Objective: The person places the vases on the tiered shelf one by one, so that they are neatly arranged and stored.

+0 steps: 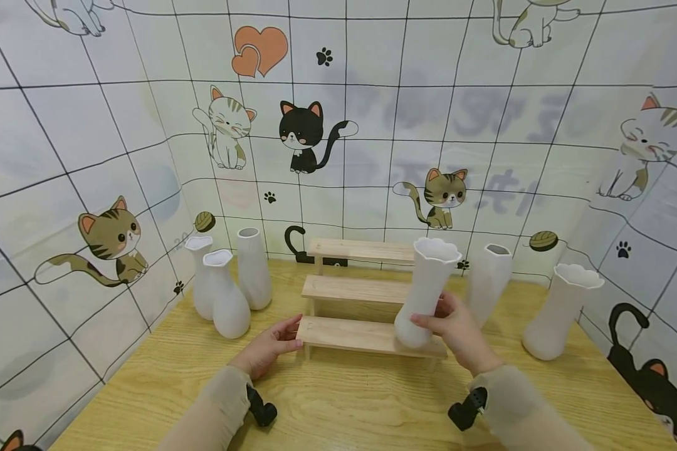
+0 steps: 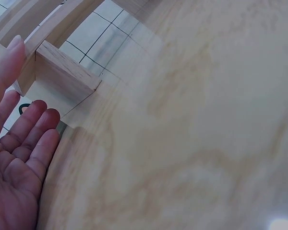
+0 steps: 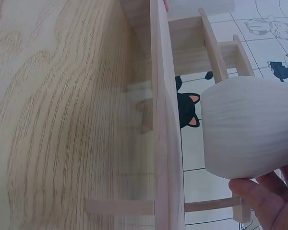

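My right hand (image 1: 457, 329) grips a white vase (image 1: 429, 282) with a scalloped rim low on its rounded base, thumb in front. The vase tilts slightly over the right end of the lowest step of a three-tier wooden stand (image 1: 350, 333). In the right wrist view, a gap shows between the vase's base (image 3: 249, 127) and the stand's front edge (image 3: 168, 143). At the other end of that step, my left hand (image 1: 267, 347) touches the board with thumb and forefinger. Its fingers (image 2: 26, 129) look fairly straight and relaxed in the left wrist view.
Three white vases stand at the left: a smooth one (image 1: 254, 269), a front one (image 1: 228, 300) and one behind it (image 1: 200, 282). An angular vase (image 1: 489, 282) and a frilled-rim vase (image 1: 558, 316) stand at the right. Cat-patterned wall sheets (image 1: 372, 125) surround the wooden table (image 1: 338, 407).
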`<state>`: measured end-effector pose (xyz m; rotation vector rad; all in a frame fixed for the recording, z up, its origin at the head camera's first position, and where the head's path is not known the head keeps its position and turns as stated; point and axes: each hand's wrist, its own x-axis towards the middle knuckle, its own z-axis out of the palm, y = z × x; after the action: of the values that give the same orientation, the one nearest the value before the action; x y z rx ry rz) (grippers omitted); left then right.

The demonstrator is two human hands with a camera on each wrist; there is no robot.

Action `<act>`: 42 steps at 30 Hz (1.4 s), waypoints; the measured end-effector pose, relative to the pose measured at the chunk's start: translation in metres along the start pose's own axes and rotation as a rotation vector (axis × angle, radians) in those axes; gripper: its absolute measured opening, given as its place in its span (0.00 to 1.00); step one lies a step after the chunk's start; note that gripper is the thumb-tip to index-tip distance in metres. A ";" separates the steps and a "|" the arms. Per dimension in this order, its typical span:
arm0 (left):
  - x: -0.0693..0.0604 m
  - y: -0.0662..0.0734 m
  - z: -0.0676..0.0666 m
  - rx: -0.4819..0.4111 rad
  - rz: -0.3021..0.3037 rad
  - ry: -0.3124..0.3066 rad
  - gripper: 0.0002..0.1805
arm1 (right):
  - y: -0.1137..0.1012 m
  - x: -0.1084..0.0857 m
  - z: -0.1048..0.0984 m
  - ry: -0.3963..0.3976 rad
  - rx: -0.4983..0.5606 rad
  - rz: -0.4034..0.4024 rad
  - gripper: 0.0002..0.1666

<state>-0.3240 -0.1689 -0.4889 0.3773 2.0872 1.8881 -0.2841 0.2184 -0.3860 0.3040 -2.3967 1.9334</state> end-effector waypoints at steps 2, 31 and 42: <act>0.000 0.000 0.000 -0.001 -0.001 0.002 0.41 | -0.001 0.001 0.002 -0.007 0.011 0.010 0.41; 0.000 0.000 -0.001 -0.003 0.001 -0.003 0.42 | 0.003 0.010 0.025 0.008 -0.018 0.063 0.43; 0.000 -0.001 -0.001 0.001 0.002 -0.008 0.42 | 0.006 0.010 0.029 -0.005 -0.007 0.059 0.43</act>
<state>-0.3249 -0.1700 -0.4899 0.3867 2.0837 1.8842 -0.2927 0.1897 -0.3962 0.2408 -2.4419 1.9502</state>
